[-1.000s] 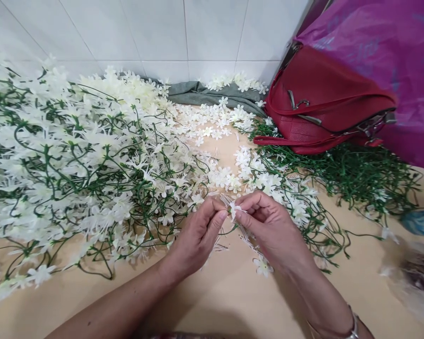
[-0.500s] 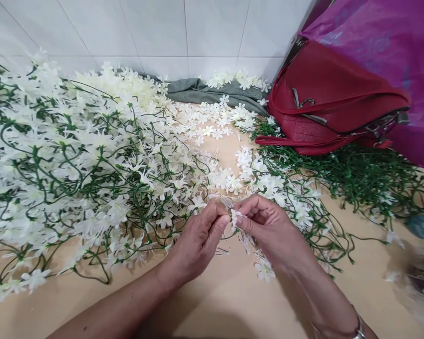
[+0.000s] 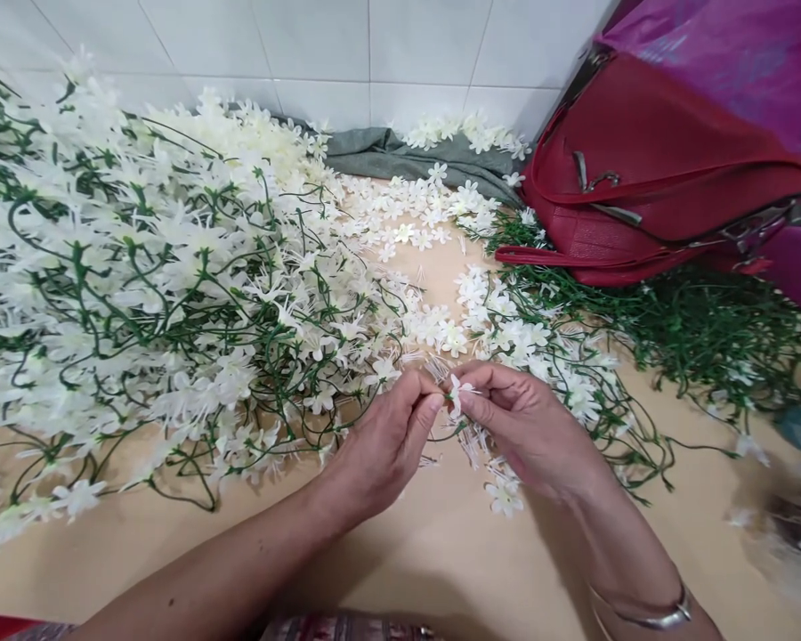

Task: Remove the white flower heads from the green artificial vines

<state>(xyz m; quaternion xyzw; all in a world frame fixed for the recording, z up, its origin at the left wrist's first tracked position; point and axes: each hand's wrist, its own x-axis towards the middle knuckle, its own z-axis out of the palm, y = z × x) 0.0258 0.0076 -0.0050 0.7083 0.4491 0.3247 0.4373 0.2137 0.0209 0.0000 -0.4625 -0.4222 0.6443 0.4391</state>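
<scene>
Between the thumb and forefinger of my right hand (image 3: 530,427) is a small white artificial flower (image 3: 457,399), its petals facing out to the left. My left hand (image 3: 397,436) pinches close beside it, almost touching, on a thin green plastic stem (image 3: 448,434) that mostly hides behind the fingers. Under and behind both hands lie loose white stamens (image 3: 468,443) and flower heads. One white blossom (image 3: 505,495) rests on the table just below my right hand.
A big heap of white flowers on green stems (image 3: 173,294) fills the left. To the right are bare green stems (image 3: 694,329), a red leather bag (image 3: 660,169) and a purple plastic bag (image 3: 774,80). Grey cloth (image 3: 367,151) lies along the tiled wall (image 3: 320,40).
The view has tilted and shifted slightly, so more of my forearms and lap shows. Both hands keep their pinch, and the white flower now shows more clearly between them.
</scene>
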